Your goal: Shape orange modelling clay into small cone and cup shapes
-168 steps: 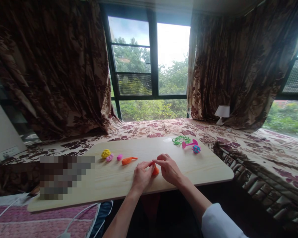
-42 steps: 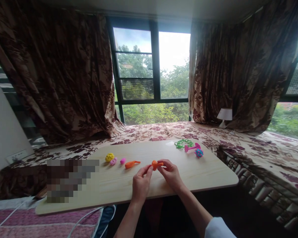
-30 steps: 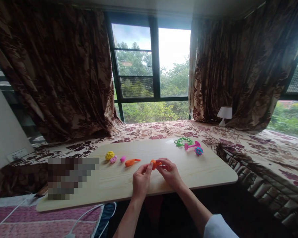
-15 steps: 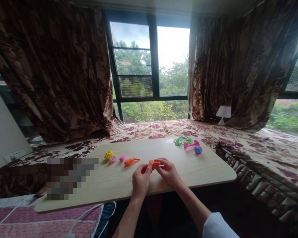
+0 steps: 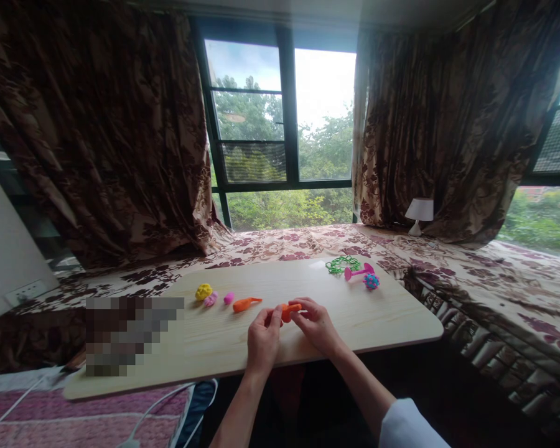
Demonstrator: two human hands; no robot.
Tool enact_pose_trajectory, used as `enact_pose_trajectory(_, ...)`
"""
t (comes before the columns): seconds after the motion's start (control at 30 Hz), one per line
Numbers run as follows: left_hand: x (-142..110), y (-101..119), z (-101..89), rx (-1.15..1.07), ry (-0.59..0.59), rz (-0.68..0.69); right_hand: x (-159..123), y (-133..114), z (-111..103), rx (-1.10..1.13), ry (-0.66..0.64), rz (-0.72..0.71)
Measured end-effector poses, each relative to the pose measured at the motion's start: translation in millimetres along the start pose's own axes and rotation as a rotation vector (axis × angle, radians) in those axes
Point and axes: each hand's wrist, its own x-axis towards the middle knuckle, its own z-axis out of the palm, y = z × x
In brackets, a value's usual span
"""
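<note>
Over the front half of the wooden board table, my left hand (image 5: 265, 333) and my right hand (image 5: 315, 322) come together with bent fingers. Between their fingertips is a small orange lump of what looks like modelling clay (image 5: 290, 310), partly covered by the fingers. Thumb and fingers of both hands press on it, one from each side. Just left of my left hand lies another orange clay piece (image 5: 246, 304), rounded with a thin tail pointing right.
On the tabletop (image 5: 205, 348) are a yellow lump (image 5: 203, 291), a pale pink lump (image 5: 210, 299) and a bright pink one (image 5: 229, 298). Back right lie a green cord (image 5: 341, 264), a pink dumbbell shape (image 5: 359, 272) and a blue studded ball (image 5: 371, 281). A lamp (image 5: 419, 215) stands beyond.
The orange lump between my fingertips has turned slightly and shows more as one piece. My hands have barely moved, and the pieces on the table lie as before.
</note>
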Motion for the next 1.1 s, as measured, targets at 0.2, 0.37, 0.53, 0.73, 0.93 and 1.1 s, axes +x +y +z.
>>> enact_pose_trajectory(0.2, -0.5, -1.9, -1.4, 0.055, 0.014, -0.007, -0.5, -2.9, -0.6, -0.015, 0.014, -0.008)
enact_pose_trajectory(0.37, -0.6, 0.5, -0.6, 0.026, -0.036, 0.015, -0.7, -4.3, -0.4, -0.019, 0.015, 0.001)
enact_pose_trajectory(0.53, -0.9, 1.3, -0.8, 0.054, -0.044, 0.002, -1.1, -5.3, -1.0, -0.034, 0.009, -0.013)
enact_pose_trajectory(0.73, -0.5, 1.0, -1.1, 0.049, -0.098, 0.03, -1.5, -4.9, -1.3, -0.026, -0.001, -0.001)
enact_pose_trajectory(0.93, -0.8, -0.1, -0.2, 0.058, -0.109, 0.034, -2.0, -4.7, -1.1, -0.003, -0.002, 0.004)
enact_pose_trajectory(1.1, -2.2, 4.7, 1.7, 0.022, -0.132, 0.038, -0.8, -1.5, -0.9, -0.028, 0.01, 0.014)
